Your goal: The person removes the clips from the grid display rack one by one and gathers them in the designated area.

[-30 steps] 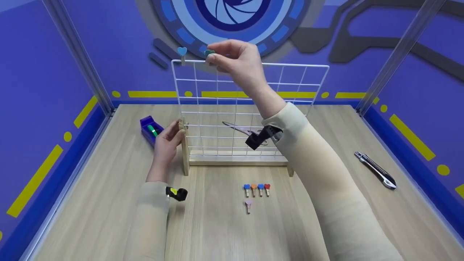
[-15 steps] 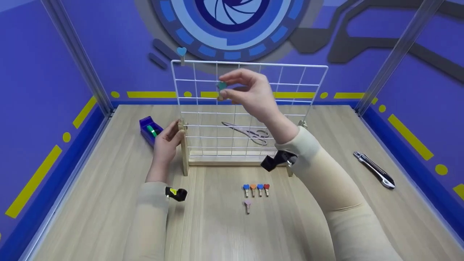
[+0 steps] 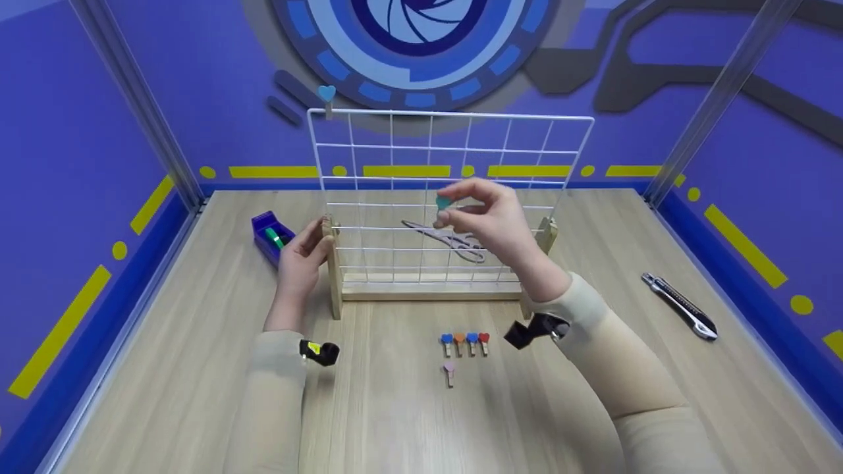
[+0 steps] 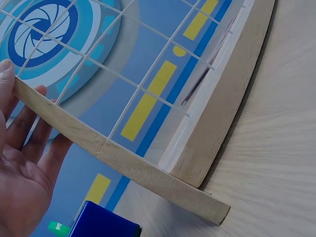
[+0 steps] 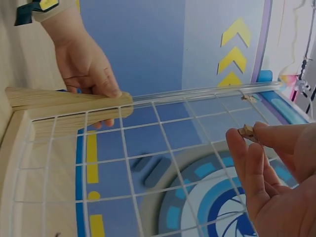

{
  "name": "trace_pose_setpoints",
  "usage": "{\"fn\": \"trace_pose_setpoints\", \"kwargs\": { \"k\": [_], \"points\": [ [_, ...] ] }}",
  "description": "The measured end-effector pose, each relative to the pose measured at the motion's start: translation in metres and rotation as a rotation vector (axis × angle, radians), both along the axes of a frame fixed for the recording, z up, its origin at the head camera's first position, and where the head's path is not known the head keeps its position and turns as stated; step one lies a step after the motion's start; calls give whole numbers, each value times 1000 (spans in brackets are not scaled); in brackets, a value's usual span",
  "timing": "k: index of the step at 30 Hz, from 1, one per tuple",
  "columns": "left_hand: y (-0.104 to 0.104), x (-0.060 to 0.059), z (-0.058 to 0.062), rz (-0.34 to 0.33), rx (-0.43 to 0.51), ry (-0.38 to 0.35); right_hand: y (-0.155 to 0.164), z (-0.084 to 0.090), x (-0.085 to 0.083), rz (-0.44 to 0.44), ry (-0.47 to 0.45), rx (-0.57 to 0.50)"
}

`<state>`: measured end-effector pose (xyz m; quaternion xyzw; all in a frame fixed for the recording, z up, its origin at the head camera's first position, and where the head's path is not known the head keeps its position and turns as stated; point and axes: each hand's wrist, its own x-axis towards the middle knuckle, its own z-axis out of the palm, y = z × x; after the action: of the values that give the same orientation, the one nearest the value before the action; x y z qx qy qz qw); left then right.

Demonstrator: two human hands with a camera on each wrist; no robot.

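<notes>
A white wire grid (image 3: 500, 131) stands upright in a wooden base (image 3: 428, 293) on the table. My left hand (image 3: 299, 253) holds the grid's left wooden post (image 3: 332, 263), fingers round it in the right wrist view (image 5: 89, 64). My right hand (image 3: 490, 220) is in front of the grid's lower half and pinches a teal heart-topped clothespin (image 3: 442, 203); the pin's wooden end (image 5: 246, 131) shows between thumb and fingers. A light blue heart pin (image 3: 326, 95) is clipped on the grid's top left corner. Several heart pins (image 3: 465, 341) lie in a row before the base, a pink one (image 3: 450, 370) below them.
Scissors (image 3: 448, 238) lie behind the grid. A blue tape dispenser (image 3: 270, 236) with green tape sits left of my left hand (image 4: 22, 163). A utility knife (image 3: 681, 308) lies at the right. Purple walls enclose the wooden table (image 3: 395, 421).
My right hand has come down and to the right with the teal pin, from the grid's top wire to in front of its lower half. The left hand has stayed on the post.
</notes>
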<state>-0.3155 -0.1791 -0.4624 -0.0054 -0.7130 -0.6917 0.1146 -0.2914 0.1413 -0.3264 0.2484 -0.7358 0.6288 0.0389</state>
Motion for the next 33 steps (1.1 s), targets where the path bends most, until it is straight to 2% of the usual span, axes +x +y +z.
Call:
{"fn": "trace_pose_setpoints", "kwargs": {
  "k": [8, 18, 24, 33],
  "points": [
    [0, 0, -1, 5, 39, 5, 19, -29, 12, -41, -125, 35],
    [0, 0, 1, 6, 37, -11, 47, -70, 30, -81, -151, 111],
    [-1, 0, 1, -5, 33, -9, 61, -101, 40, -85, -213, 131],
    [0, 1, -1, -5, 20, 19, 66, -150, 65, -64, -373, 154]
  ]
}}
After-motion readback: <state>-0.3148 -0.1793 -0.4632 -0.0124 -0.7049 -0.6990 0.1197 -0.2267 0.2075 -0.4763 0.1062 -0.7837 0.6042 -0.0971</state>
